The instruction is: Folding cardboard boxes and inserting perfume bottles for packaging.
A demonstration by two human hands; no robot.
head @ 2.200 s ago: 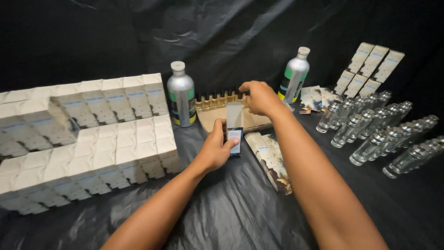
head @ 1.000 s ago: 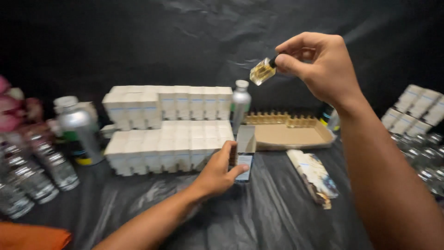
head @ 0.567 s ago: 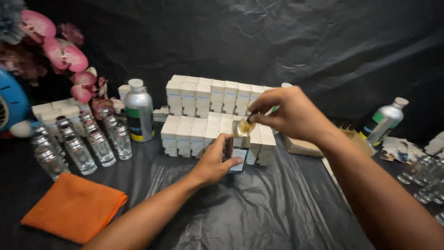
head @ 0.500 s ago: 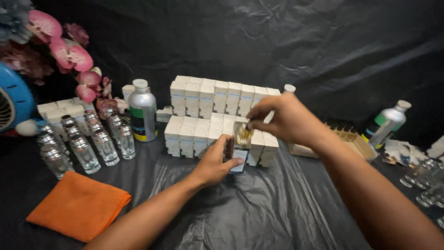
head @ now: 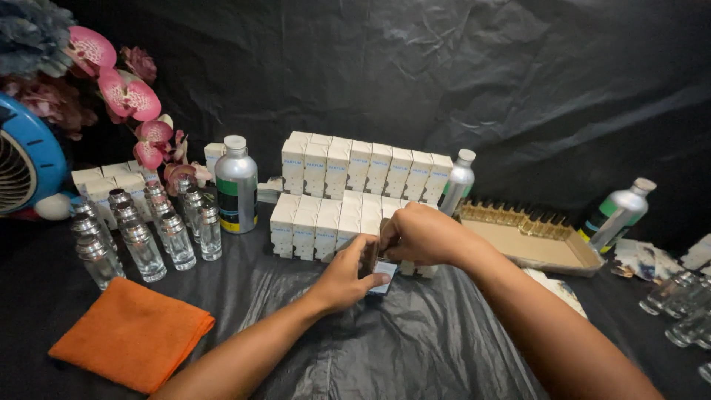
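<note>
My left hand (head: 346,275) grips a small white carton (head: 384,268) standing on the black sheet, in front of the stacked white cartons (head: 337,215). Over the top of that carton my right hand (head: 424,235) is closed; the small amber bottle it carried is hidden under its fingers. Both hands touch the carton. A brown cardboard tray (head: 541,252) with a row of small amber bottles (head: 511,214) lies to the right.
An orange cloth (head: 132,333) lies front left. Several clear glass bottles (head: 148,230) and a silver bottle with a green label (head: 236,185) stand left. More silver bottles (head: 621,215) and glass bottles (head: 685,304) stand right. A blue fan (head: 26,159) and pink flowers (head: 126,96) are far left.
My right hand brought a small amber bottle from the tray, through the air, down onto the carton held by my left hand. The view swung left, revealing the cloth, fan and flowers.
</note>
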